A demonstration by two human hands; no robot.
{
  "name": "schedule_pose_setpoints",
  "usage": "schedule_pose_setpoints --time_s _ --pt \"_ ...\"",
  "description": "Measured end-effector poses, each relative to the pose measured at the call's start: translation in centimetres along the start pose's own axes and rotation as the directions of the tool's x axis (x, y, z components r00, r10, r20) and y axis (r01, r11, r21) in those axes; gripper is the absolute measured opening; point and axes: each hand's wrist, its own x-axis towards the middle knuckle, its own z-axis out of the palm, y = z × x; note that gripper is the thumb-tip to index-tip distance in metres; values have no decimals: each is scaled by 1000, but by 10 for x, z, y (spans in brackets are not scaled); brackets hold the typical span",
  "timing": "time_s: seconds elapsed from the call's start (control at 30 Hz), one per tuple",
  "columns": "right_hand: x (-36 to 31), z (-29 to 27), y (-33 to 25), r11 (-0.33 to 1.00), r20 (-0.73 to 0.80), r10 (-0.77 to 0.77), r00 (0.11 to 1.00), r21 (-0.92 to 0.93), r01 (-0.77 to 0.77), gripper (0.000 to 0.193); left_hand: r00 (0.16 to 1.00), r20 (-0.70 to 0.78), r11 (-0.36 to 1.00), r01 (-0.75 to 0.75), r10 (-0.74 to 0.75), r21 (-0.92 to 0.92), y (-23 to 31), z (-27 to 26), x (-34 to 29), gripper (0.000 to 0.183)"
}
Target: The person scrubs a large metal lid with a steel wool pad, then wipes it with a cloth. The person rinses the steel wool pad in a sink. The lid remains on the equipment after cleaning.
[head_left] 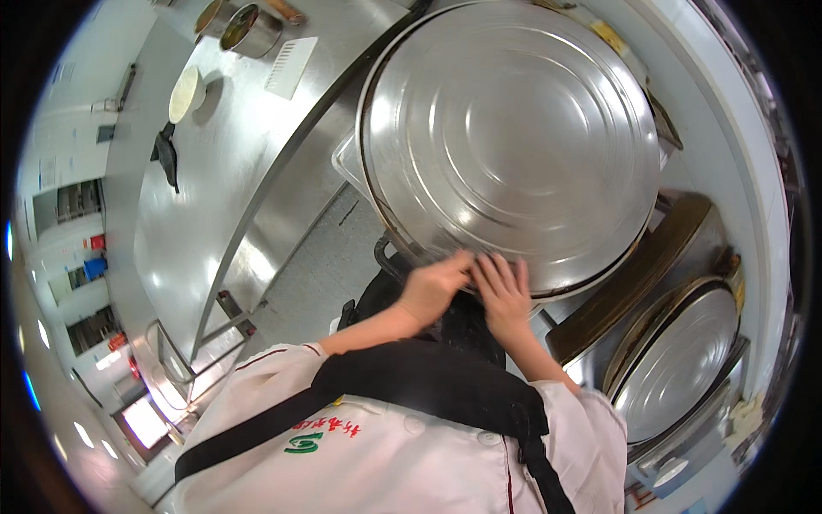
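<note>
A large round metal lid (514,146) with concentric ridges fills the upper middle, seated over a dark-rimmed round pan or griddle. At its near edge, my right hand (503,295) lies with fingers stretched out and apart, fingertips on the lid's rim. Just left of it is my left hand (432,289), also against the near rim; its fingers are smeared by motion and partly turned from sight, so its grip is unclear. A dark curved handle (385,254) sticks out by the rim, left of my left hand.
To the left runs a long steel counter (197,231) bearing a white bowl (185,96), a black cloth-like item (166,156), a white slotted scraper (292,67) and a metal pot (250,32). On the right stand a brown-stained metal ledge (638,283) and a second round lid (681,364).
</note>
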Motion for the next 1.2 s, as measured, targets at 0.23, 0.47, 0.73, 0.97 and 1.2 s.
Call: schedule_pose_setpoints --time_s 0.23,0.47,0.73,0.97,1.2 --pt "36 0 4 974 -85 124 989 -178 -138 49 998 3 991 70 -71 -117 -8 -9 50 12" --pt "209 35 -31 969 -182 -4 983 -243 -41 49 969 -202 990 139 -141 -21 -131 -86 117 20" --pt "203 59 -70 972 -87 166 982 -154 -178 57 990 -114 992 67 -80 -110 -155 -99 84 20" --pt "389 42 -6 958 -324 204 924 -126 -256 51 986 -162 980 -77 47 -183 -242 -142 278 14" --pt "346 82 -79 995 -270 102 957 37 -96 37 999 -33 967 33 -42 -252 -261 -182 179 6"
